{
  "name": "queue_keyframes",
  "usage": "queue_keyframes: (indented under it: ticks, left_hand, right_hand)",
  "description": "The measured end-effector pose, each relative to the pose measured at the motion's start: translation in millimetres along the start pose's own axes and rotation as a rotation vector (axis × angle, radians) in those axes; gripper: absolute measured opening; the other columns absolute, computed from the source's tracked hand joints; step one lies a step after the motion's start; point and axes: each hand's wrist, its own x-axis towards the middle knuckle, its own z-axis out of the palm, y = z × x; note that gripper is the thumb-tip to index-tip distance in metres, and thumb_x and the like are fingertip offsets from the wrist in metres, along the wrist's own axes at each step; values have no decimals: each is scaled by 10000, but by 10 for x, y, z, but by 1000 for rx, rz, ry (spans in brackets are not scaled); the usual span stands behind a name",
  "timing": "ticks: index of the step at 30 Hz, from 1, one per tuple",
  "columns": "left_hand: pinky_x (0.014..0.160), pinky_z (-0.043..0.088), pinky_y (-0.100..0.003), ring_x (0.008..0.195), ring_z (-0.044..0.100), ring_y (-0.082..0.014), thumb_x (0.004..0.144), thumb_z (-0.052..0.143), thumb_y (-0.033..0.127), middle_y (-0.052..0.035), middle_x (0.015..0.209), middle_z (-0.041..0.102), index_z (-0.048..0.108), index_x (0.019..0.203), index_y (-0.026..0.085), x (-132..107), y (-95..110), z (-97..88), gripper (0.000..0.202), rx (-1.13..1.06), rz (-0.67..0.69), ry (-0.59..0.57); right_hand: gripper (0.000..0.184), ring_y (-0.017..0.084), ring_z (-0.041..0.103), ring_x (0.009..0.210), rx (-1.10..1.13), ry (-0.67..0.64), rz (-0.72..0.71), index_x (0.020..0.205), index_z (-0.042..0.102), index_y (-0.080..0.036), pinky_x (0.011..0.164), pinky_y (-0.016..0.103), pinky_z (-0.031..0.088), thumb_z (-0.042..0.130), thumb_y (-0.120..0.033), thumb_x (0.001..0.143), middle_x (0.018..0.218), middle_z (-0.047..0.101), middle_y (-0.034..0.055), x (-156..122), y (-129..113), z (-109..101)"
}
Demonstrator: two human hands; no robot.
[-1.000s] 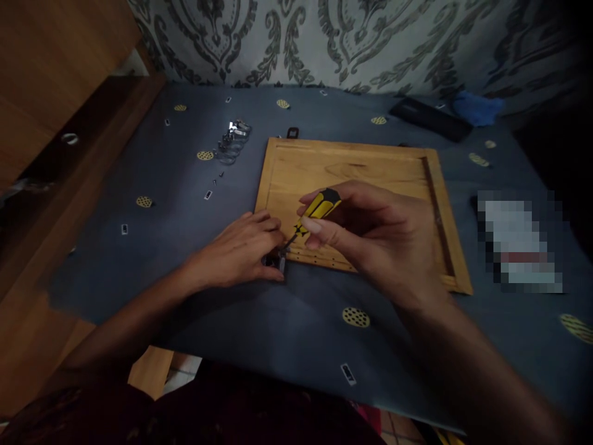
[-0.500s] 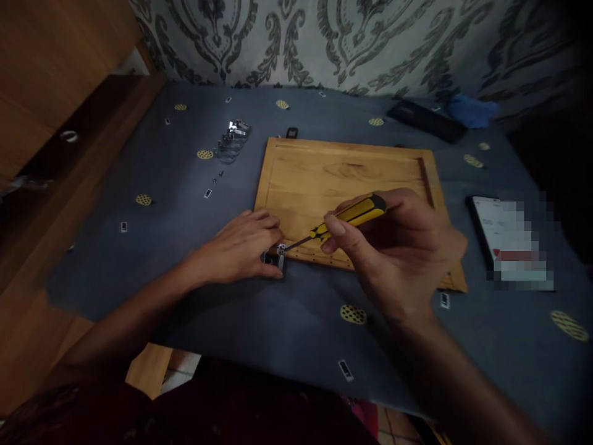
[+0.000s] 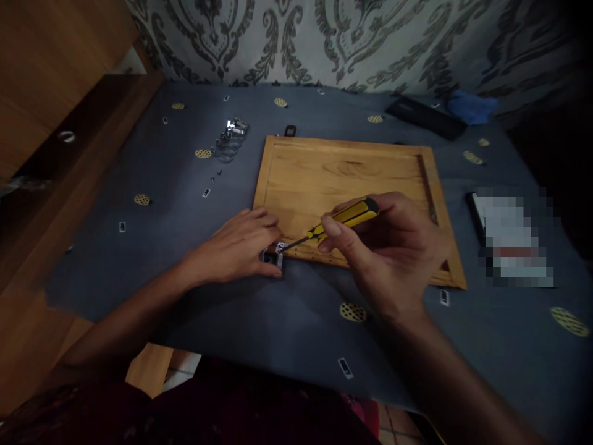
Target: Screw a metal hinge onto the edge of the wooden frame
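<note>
A wooden framed panel lies flat on a blue-grey cloth. My left hand rests at the panel's near left corner, its fingers pressed down on a small metal fitting. My right hand is closed round a yellow and black screwdriver. The screwdriver's thin shaft slants down to the left, and its tip meets the fitting at the panel's front edge. A row of small holes runs along that edge.
A heap of metal fittings and a few loose screws lie on the cloth to the panel's left. A black flat object and a blue cloth sit at the back right. A phone lies to the right. A wooden cabinet stands at the left.
My right hand has drawn back to the right and laid the screwdriver lower and flatter, with its tip still at the fitting. My left hand has stayed in place.
</note>
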Motion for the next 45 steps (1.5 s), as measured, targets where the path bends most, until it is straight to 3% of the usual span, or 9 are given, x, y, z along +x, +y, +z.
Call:
queue_keyframes:
  ticks: [7,13,17,24,31,45]
  left_hand:
    - [890,395,-370,1019,552,-255,881,797,486,-73,1081,628,701,1042,144,7,12,-15,390,1,-6,-12]
    - [886,405,-376,1035,560,-264,871,802,504,-73,1082,627,694,1038,144,6,9,-5,412,6,1,6]
    - [929,410,-392,1111,558,-280,895,783,487,-85,1145,630,687,1034,151,2,-10,9,376,-13,14,4]
    - [869,395,-376,1016,547,-258,911,747,527,-66,1068,616,682,1002,159,-2,-34,30,385,-11,25,29]
    - [885,400,-371,1028,547,-257,907,758,505,-74,1090,627,674,1033,153,1,-23,18,384,2,24,19]
    - [904,409,-372,1067,559,-265,874,802,492,-71,1118,630,682,1075,161,10,2,-15,405,9,11,-11]
  right_hand:
    - [247,152,662,594,-80,-31,-32,868,689,-285,542,319,575,913,-346,784,820,679,-28,-46,7,-7]
    - [216,136,701,689,-137,-220,-27,1041,750,-268,643,286,583,850,-332,861,919,744,-18,7,-150,-61]
    - [146,148,697,704,-144,-303,-11,981,761,-243,619,280,554,800,-360,903,828,728,-12,39,-199,-92]
    - [311,129,628,613,-127,-177,-23,813,664,-233,561,278,516,901,-432,786,704,638,-48,18,-133,6]
    - [297,155,634,577,-173,-18,-95,821,634,-277,533,336,528,898,-412,795,801,635,-27,-38,-123,3]
    - [270,176,634,569,-172,-44,-133,839,645,-298,521,353,509,884,-421,810,749,625,-31,-14,13,-4]
